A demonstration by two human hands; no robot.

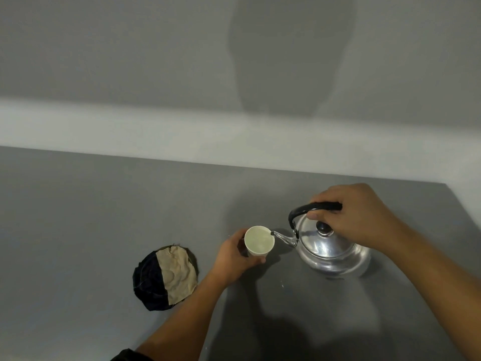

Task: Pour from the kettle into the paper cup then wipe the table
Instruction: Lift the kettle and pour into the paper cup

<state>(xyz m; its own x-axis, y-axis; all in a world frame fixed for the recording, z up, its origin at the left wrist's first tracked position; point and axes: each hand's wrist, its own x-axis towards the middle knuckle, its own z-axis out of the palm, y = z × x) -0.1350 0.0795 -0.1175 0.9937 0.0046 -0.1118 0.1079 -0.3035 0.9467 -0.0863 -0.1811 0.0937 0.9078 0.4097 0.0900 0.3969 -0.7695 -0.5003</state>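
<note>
Grey table (78, 230), matte surface, set against a wall. Resting on it: round cloth (165, 277), half dark, half beige, left; paper cup (259, 241), centre; steel kettle (330, 246), right.

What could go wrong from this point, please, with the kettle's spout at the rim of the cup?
1. The spout of the kettle sits right at the rim of the paper cup, so a small wobble of the right hand could send liquid onto the table.
2. The cup is light, steadied only by the left hand; a nudge from the spout might tip it.
</note>
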